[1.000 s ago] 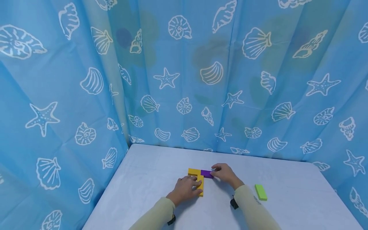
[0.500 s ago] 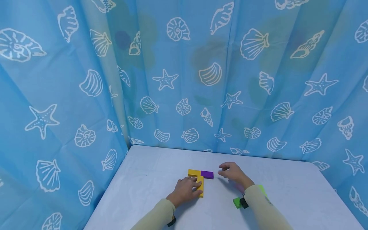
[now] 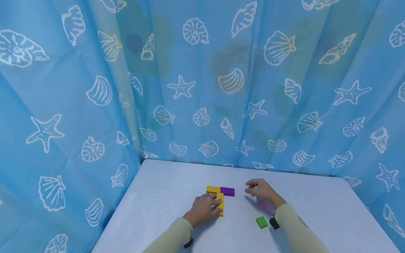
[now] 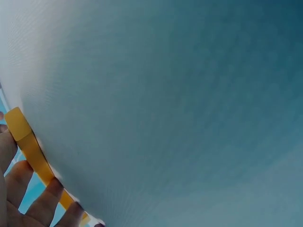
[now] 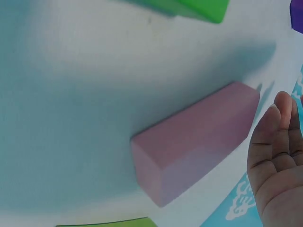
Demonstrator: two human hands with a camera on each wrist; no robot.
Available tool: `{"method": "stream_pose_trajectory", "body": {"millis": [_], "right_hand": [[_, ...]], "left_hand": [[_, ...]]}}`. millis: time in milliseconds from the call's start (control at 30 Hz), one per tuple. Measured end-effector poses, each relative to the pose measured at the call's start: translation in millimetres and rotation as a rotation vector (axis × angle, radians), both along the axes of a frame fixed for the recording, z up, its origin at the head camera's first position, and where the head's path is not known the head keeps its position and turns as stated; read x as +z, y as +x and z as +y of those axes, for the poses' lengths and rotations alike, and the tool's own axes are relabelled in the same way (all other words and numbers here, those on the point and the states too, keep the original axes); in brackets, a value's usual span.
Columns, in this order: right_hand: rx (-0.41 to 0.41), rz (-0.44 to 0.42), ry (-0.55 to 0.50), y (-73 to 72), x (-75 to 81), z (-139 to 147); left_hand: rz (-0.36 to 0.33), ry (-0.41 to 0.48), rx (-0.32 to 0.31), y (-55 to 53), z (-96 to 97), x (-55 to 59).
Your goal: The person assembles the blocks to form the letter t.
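My left hand (image 3: 204, 208) lies over the yellow blocks (image 3: 220, 207), its spread fingertips touching them. In the left wrist view, several fingers (image 4: 46, 201) line one side of the yellow block (image 4: 35, 156). Against the far end of the yellow shape, on its right, sits a purple block (image 3: 227, 192). My right hand (image 3: 262, 191) hovers right of the purple block, fingers loosely bent and nothing in them. Below it stands a pink block (image 3: 266, 206), partly covered by the wrist; the right wrist view shows this pink block (image 5: 196, 142) beside the bare palm (image 5: 279, 165).
A small green block (image 3: 261, 222) lies left of the right wrist strap (image 3: 274, 222). A light green block (image 5: 109, 223) shows at the bottom of the right wrist view; the sleeve (image 3: 299, 225) hides it in the head view. A blue shell-patterned curtain (image 3: 202, 88) surrounds the white table (image 3: 171, 186).
My right hand has let go of the purple block and moved right. The pink and green blocks have come into view, while the sleeve now covers the light green one. My left hand stays put.
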State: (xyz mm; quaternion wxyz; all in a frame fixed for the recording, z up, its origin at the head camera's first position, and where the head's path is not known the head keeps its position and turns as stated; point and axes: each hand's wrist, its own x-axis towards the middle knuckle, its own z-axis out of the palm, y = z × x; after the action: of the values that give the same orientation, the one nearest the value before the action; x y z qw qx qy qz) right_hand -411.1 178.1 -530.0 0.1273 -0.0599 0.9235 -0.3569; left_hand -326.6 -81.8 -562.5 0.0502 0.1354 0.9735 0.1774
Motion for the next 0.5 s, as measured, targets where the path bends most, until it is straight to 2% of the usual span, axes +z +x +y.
{"method": "stream_pose_trajectory", "body": {"millis": [133,300,500], "right_hand": [[0.021,0.016,-0.008,-7.8,5.4,-1.5],[0.028,0.071,-0.010,-14.2,10.6,8.5],[0.017,0.066,0.031,-3.9,6.3,32.1]], "left_hand": [[-0.001,-0.012,0.008,-3.5,-6.3,7.1],[0.022,-0.025,0.006,-8.8,-7.8,9.3],[-0.020,-0.012,-0.011,-6.1,-2.0,5.3]]}}
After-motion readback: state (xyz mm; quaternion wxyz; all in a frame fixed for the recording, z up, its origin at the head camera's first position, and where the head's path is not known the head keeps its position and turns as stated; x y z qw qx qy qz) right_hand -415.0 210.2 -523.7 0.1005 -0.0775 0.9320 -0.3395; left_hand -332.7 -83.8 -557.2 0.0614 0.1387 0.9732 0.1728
